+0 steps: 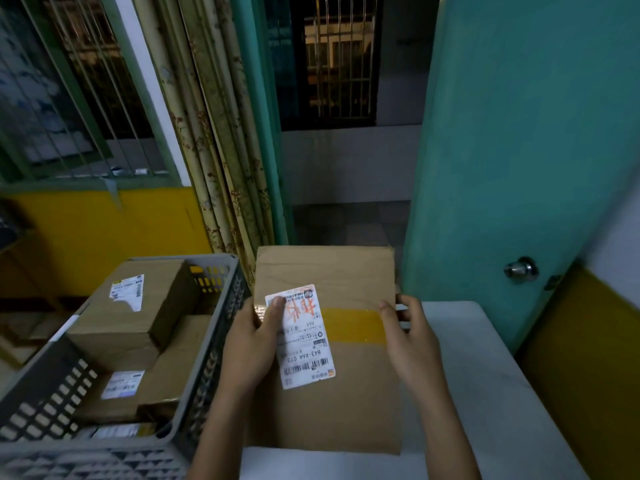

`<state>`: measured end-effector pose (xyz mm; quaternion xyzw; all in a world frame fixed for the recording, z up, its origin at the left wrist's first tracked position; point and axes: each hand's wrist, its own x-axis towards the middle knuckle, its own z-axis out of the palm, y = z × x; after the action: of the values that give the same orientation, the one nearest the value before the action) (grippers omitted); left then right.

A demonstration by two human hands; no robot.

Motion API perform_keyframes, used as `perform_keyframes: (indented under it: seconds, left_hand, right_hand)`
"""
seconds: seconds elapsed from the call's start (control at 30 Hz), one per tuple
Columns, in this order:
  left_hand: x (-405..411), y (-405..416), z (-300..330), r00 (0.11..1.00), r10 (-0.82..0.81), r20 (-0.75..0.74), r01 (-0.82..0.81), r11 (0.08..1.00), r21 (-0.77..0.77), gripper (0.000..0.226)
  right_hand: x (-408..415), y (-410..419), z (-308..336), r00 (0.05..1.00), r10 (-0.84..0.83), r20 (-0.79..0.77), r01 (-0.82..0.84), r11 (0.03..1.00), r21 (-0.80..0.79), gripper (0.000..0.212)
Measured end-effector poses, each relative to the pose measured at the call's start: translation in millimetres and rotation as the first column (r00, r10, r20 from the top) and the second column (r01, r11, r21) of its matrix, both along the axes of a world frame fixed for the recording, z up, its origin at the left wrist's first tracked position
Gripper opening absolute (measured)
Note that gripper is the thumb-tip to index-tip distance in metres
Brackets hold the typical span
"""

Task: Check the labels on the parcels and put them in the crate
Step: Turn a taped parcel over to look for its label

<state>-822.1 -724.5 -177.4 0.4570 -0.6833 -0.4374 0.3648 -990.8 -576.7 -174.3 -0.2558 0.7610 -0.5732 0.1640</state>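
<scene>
White table (485, 393) bears a cardboard parcel (332, 403) gripped at both edges by left hand (251, 344) and right hand (410, 336).

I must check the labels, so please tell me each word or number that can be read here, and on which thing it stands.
"843-X64 073": on the white label of the cardboard parcel held by both hands, printed upside down to the camera.
"X64": same label, small, mid-way.
Red handwritten characters on that label: cannot be made out.
Labels on the parcels in the grey crate: too small and blurred.
</scene>
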Motion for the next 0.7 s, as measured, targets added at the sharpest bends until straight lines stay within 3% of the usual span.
perform_keyframes:
  seconds: [0.17,0.23,0.33,0.5,0.63,0.7]
  left_hand:
    - [0.5,3.3,-7.2,0.999,0.007,0.048,-0.005,0.999,-0.046,0.042]
    - [-1.5,5.5,-6.1,0.999,0.017,0.03,-0.015,0.999,-0.052,0.044]
    - [-2.9,5.1,-2.9,0.997,0.017,0.079,-0.015,1.0,-0.021,0.063]
    - [-2.7,0.5,-2.5,0.982,0.083,0.172,-0.057,0.987,-0.15,0.07]
    - [0.3,3.1,-5.0,0.973,0.062,0.222,-0.038,0.993,-0.11,0.072]
    - [3.7,-1.8,-4.7,0.972,0.078,0.221,-0.059,0.994,-0.088,0.085]
  right_hand:
    - [0.3,-2.5,9.4,0.991,-0.129,-0.047,0.132,0.989,0.073,0.055]
    - [-1.3,-6.2,6.7,0.986,-0.159,-0.058,0.164,0.981,0.104,0.058]
    - [-1.8,-7.0,3.9,0.992,-0.112,-0.052,0.119,0.981,0.155,0.063]
    - [-1.3,-11.1,-0.5,0.996,-0.085,-0.026,0.088,0.962,0.26,0.08]
    - [4.2,-7.6,4.2,0.998,-0.068,-0.019,0.07,0.964,0.258,0.078]
    - [5.1,-4.7,8.2,0.999,-0.035,0.017,0.031,0.978,0.207,0.076]
